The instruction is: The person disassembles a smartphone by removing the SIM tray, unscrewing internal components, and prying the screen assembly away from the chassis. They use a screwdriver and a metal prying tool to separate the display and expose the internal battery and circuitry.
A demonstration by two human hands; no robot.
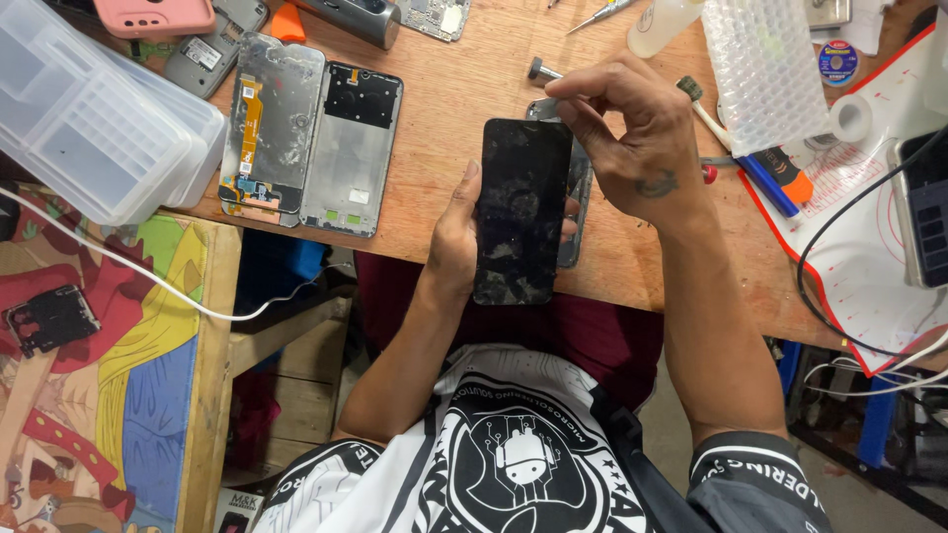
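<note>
Left hand (456,232) grips the black phone screen (521,212) along its edges, steadying it above the wooden bench (444,118). Right hand (632,128) pinches closed at the top corner, fingertips together for fine grip.

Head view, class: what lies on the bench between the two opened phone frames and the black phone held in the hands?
In the head view, only bare wooden benchtop separates the phone frames from the black phone; the left hand grips that phone's near edge.

White jersey with black circuit-robot emblem, black-trimmed sleeves, bare forearms.
</note>
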